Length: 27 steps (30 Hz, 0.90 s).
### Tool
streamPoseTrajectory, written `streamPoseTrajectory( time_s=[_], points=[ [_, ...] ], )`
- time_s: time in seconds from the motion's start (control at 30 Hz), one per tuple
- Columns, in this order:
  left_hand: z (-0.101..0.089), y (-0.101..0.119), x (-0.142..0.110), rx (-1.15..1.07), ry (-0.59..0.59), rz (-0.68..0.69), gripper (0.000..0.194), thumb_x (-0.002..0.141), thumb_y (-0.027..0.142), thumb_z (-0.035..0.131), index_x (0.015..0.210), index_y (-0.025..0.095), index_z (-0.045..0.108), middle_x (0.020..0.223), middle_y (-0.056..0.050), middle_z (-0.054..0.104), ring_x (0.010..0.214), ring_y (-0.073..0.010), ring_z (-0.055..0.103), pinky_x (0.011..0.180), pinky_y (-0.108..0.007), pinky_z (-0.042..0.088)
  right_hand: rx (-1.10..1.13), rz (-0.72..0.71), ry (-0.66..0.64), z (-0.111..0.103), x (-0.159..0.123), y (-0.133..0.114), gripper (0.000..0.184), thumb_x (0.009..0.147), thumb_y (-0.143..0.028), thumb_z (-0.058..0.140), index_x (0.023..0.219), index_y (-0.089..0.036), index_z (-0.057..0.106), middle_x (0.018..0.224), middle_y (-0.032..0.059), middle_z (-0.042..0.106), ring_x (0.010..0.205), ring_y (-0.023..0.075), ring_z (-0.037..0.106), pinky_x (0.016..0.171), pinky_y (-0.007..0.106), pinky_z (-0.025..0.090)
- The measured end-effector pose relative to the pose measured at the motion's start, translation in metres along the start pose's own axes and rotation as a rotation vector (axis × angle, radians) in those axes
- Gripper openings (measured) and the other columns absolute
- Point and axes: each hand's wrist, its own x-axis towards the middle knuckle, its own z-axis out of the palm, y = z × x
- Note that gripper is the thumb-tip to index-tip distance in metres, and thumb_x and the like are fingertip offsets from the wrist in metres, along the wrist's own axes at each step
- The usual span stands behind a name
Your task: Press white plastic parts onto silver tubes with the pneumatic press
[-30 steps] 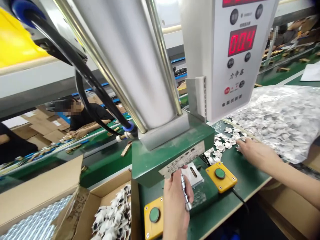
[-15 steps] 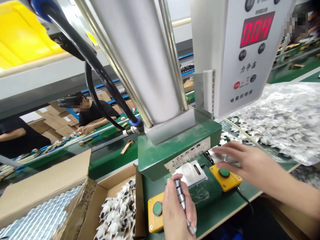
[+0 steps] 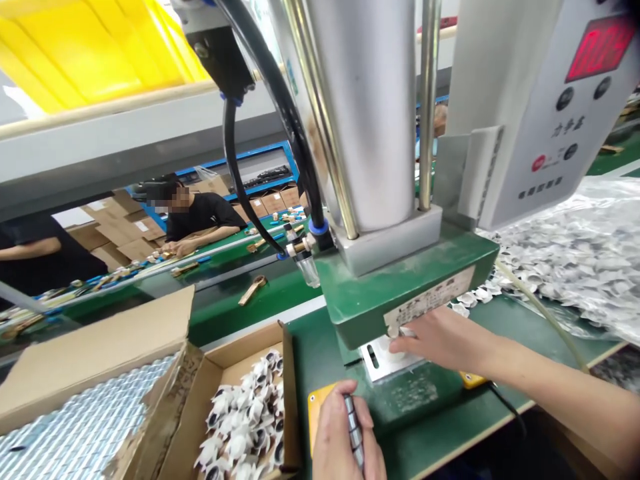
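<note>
My left hand [image 3: 333, 437] is closed around a row of short silver metal cylinders [image 3: 354, 427], in front of the press. It covers most of a yellow button box [image 3: 316, 407]. Under the green press head [image 3: 400, 287], my right hand [image 3: 440, 340] reaches in from the right. Its fingers are bent together at a pale metal plate [image 3: 387, 367] with a slot, and they hide the piece in the middle of it. What they grip there I cannot make out. Below the plate is the green press base [image 3: 415, 400].
A cardboard box of white petal-shaped parts [image 3: 245, 420] stands left of the press; another carton holds rows of silver cylinders [image 3: 90, 413]. Many white pieces in clear plastic [image 3: 575, 247] lie right. A second yellow button box [image 3: 473, 380] is partly hidden. Co-workers [image 3: 200, 213] sit beyond the conveyor.
My right hand has moved left from above the right button box to the plate under the press head. My left hand keeps hold of the cylinders. The view has shifted left.
</note>
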Motion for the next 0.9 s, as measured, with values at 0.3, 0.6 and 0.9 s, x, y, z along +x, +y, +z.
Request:
streamPoseTrajectory(
  time_s=[0.3, 0.6, 0.9],
  points=[
    [-0.005, -0.006, 0.004, 0.123, -0.032, 0.044, 0.042, 0.073, 0.057, 0.064, 0.090, 0.019, 0.057, 0.058, 0.006, 0.051, 0.027, 0.0017, 0.024, 0.026, -0.011, 0.018, 0.143, 0.057, -0.070, 0.002, 0.006, 0.008, 0.027, 0.076, -0.032, 0.060, 0.101, -0.026, 0.067, 0.095, 0.0033, 0.067, 0.087, 0.0238, 0.061, 0.072, 0.030, 0.044],
    [-0.009, -0.010, 0.005, 0.143, -0.010, 0.099, 0.037, 0.076, 0.054, 0.063, 0.091, 0.021, 0.058, 0.058, 0.006, 0.051, 0.027, 0.0013, 0.022, 0.026, -0.011, 0.014, 0.158, 0.108, -0.081, -0.001, 0.013, 0.006, 0.016, 0.073, -0.031, 0.064, 0.085, -0.022, 0.067, 0.088, 0.0030, 0.064, 0.084, 0.0232, 0.060, 0.074, 0.029, 0.043],
    [-0.028, 0.001, 0.014, 0.412, 0.053, 0.397, 0.032, 0.070, 0.049, 0.070, 0.083, 0.020, 0.067, 0.058, 0.000, 0.058, 0.053, -0.0107, 0.053, 0.044, -0.014, 0.040, 0.158, 0.094, 0.177, 0.023, -0.029, 0.038, 0.040, 0.086, -0.045, 0.053, 0.124, -0.033, 0.052, 0.092, 0.0044, 0.057, 0.068, 0.0176, 0.055, 0.057, 0.027, 0.044]
  ],
)
